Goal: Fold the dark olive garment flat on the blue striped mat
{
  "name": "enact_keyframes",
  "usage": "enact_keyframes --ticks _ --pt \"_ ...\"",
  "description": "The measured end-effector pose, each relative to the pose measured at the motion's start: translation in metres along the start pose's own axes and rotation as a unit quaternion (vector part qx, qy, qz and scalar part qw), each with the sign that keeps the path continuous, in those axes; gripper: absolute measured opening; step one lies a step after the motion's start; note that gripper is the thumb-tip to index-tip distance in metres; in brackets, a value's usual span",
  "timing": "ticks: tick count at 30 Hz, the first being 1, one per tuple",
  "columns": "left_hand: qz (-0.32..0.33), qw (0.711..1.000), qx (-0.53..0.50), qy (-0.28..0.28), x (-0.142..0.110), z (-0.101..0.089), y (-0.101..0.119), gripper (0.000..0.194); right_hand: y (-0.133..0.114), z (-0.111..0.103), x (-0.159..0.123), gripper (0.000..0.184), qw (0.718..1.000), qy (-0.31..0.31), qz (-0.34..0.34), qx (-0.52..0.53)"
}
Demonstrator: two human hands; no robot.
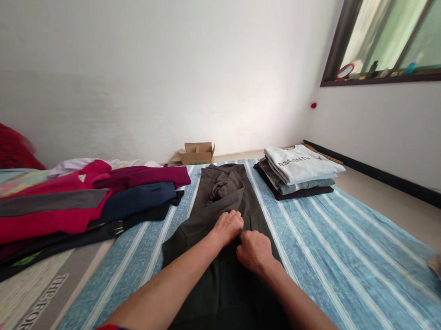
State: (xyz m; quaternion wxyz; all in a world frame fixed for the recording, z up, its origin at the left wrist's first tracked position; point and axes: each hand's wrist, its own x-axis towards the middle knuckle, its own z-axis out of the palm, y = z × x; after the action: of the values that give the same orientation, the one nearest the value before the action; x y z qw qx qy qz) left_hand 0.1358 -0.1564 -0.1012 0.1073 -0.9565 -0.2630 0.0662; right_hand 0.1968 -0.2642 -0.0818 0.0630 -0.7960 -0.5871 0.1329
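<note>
Both hands are resting knuckles-up on the dark trousers [222, 204], which are lying flat along the striped blue sheet [320, 238]: the left hand [228, 226] and right hand [255, 252] are sitting just beside each other, fingers curled and pinching the cloth beneath them. Beyond the fingers, to their right, a stack of folded shirts [298, 173] is sitting (neatly squared); to their left, unfolded clothes [78, 202] are lying heaped.

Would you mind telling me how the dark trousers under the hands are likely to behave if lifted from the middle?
The dark trousers would probably droop at both ends: the cloth lies flat and creases near the waist. They look light. Pushed, they would likely bunch rather than slide on the striped sheet, since both hands already gather folds.
</note>
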Motion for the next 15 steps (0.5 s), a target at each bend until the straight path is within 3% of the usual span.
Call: enact_keyframes --ticks 6,12,15 --pt "0.038 0.999 0.013 0.024 -0.009 0.002 -0.009 0.018 -0.001 0.008 0.009 0.027 0.999 0.021 -0.006 0.042" --pt "-0.040 0.998 0.034 0.044 0.003 0.007 -0.009 0.024 0.005 0.019 0.009 0.027 0.999 0.013 0.006 0.051" --pt "-0.026 0.998 0.044 0.037 0.011 0.007 -0.010 0.021 0.009 0.018 0.010 0.024 0.997 0.013 0.014 0.071"
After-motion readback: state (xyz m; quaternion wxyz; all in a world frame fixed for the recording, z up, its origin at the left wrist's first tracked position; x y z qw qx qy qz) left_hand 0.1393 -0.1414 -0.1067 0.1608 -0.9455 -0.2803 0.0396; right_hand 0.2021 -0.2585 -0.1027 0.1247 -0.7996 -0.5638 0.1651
